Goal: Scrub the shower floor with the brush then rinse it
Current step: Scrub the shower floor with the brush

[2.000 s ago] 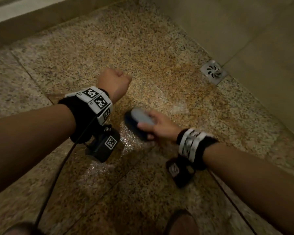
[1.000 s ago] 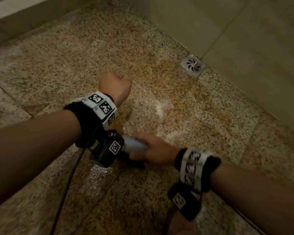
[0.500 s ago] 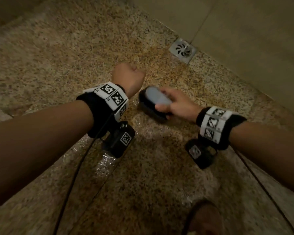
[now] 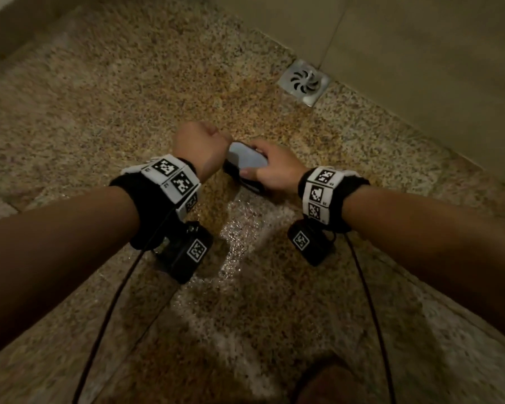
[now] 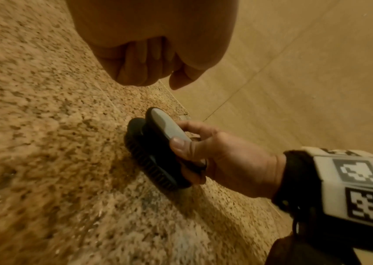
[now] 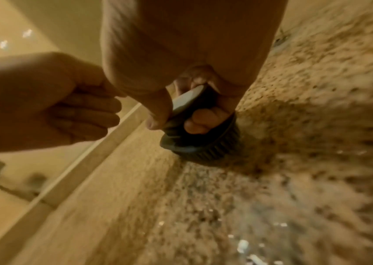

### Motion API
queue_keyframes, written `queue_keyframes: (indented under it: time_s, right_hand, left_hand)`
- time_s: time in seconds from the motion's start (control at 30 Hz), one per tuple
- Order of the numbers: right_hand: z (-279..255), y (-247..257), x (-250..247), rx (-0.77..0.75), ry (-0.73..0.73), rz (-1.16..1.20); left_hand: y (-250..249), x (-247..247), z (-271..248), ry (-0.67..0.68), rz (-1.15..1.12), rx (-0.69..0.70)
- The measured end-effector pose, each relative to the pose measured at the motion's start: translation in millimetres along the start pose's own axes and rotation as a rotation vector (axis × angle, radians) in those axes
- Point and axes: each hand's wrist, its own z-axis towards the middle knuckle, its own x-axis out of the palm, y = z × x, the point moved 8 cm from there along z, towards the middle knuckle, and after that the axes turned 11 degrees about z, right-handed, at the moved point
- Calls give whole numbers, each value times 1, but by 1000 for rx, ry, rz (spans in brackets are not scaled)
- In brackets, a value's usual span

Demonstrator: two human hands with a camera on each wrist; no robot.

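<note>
Head view: right hand grips the brush, bristles down on the wet floor. Left hand is a closed, empty fist just beside it.

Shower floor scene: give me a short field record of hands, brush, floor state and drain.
right hand: grips the brush by its grey-topped handle
brush contact: bristles on the shower floor
left hand: fist, holds nothing, above the floor beside the brush
floor state: wet sheen and pale foam nearer the person than the brush
drain: metal grate at the wall, beyond the brush
</note>
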Motion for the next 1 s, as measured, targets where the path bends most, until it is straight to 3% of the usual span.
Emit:
queue_keyframes:
  time_s: [0.3, 0.4, 0.57, 0.73, 0.9, 1.0]
  right_hand:
    - [-23, 6, 13, -3, 67, 324]
    - [-34, -3, 1, 18, 46, 384]
    - [-73, -43, -8, 148, -20, 414]
    - [-109, -60, 8, 181, -2, 306]
    - [-130, -52, 43, 158, 182, 142]
    - [-124, -38, 56, 121, 189, 113]
  left_hand:
    - [-28, -10, -8, 32, 101, -23]
    - [-39, 2, -8, 90, 208, 30]
    - [-59, 33, -17, 186, 189, 197]
    - [-76, 64, -31, 334, 232, 347]
    - [-94, 75, -34, 423, 246, 465]
    - [-93, 80, -41, 503, 257, 491]
